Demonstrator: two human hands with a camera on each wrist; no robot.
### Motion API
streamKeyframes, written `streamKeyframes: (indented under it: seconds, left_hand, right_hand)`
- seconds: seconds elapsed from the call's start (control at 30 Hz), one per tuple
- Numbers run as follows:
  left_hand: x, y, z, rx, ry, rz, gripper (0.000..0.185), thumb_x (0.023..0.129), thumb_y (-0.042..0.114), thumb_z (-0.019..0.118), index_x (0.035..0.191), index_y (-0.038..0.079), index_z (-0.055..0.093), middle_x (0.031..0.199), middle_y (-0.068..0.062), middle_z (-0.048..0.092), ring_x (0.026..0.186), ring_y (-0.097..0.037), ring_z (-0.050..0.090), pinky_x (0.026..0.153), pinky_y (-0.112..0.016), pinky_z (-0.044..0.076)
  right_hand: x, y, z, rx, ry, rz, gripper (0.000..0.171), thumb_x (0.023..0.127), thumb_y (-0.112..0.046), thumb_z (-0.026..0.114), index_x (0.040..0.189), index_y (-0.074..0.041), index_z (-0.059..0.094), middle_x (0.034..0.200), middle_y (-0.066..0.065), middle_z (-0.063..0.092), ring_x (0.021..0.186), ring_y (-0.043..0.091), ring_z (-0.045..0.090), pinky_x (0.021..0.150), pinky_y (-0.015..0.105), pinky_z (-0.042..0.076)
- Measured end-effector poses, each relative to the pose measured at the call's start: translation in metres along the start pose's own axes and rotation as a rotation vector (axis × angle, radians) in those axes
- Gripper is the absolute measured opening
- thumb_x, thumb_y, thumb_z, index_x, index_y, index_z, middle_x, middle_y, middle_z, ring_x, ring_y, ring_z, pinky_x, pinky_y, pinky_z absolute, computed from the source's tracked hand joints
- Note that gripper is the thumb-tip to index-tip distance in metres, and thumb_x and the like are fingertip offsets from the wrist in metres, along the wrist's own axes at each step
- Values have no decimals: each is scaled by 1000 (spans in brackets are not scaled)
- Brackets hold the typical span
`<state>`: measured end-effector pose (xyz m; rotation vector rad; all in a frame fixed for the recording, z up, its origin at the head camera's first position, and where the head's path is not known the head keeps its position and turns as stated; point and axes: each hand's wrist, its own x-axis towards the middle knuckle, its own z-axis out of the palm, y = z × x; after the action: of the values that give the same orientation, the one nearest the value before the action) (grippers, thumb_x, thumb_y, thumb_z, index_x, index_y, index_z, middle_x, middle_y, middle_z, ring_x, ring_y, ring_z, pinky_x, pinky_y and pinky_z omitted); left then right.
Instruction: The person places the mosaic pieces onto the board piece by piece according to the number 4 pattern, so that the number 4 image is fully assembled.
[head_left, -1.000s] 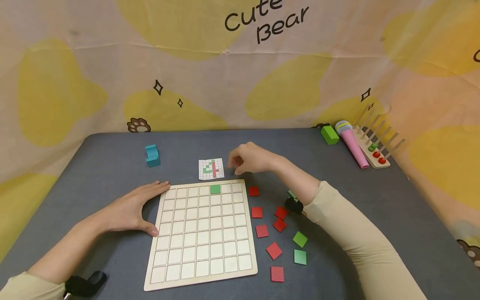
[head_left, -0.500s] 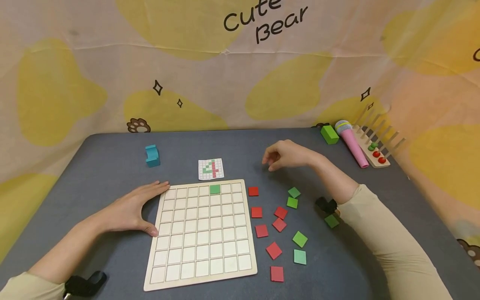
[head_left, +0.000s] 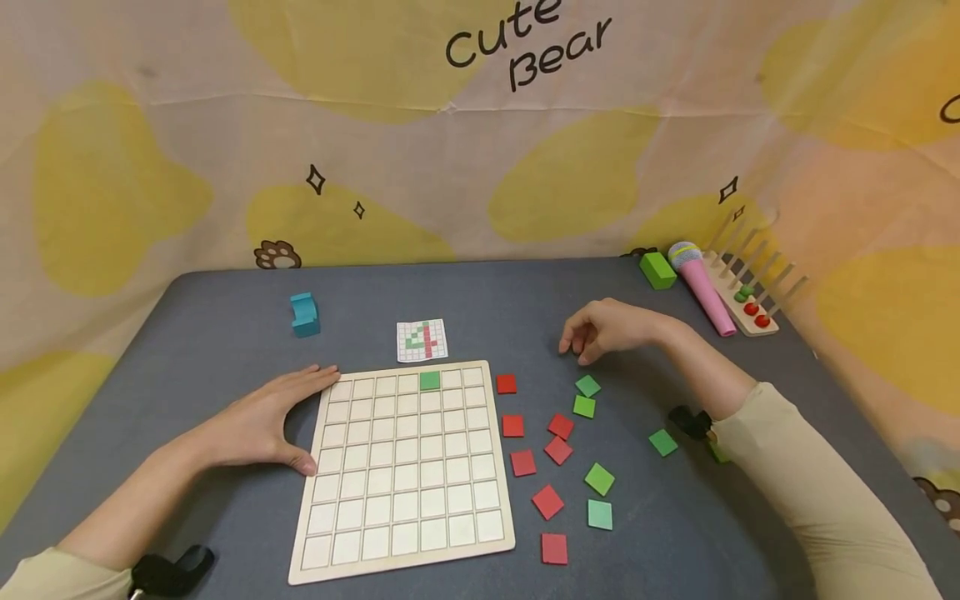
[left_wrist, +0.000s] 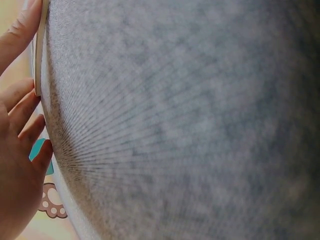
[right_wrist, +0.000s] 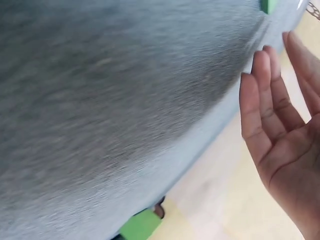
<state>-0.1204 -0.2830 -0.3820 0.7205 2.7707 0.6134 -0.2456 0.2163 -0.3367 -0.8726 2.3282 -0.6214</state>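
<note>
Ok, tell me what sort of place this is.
Probably a staged play or recording corner, not a lived-in room. A cartoon "Cute Bear" fabric backdrop hangs behind a grey felt-covered table, which holds a pale wooden grid board, loose red and green square tiles and a pink toy microphone.

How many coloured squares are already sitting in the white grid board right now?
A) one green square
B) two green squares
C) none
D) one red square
A: the head view shows a single green tile in the top row of the grid board; every other cell is bare, and the red and green tiles lie loose on the table to the board's right.
</note>
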Motion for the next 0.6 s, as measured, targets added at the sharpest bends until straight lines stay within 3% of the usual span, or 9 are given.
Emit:
streamKeyframes:
  seconds: [0.3, 0.6]
  left_hand:
    - [-1, -1, 1, 3, 13, 18, 122, 54, 70, 82, 151, 10, 40, 157, -16, 40, 145, -47, 33, 107, -64, 33]
    - [-1, 1, 1, 3, 16, 13, 122, 54, 71, 82, 151, 11, 40, 157, -16, 40, 144, -47, 33, 107, -65, 34]
  right_hand:
    - [-9, 12, 7, 141, -164, -30, 30, 79, -3, 78, 108, -10, 73, 95, 13, 65, 86, 16, 59, 74, 22, 53]
    - [-10, 15, 13, 142, -185, -55, 36, 76, -1, 79, 109, -13, 74, 99, 11, 61, 89, 21, 55, 75, 23, 50]
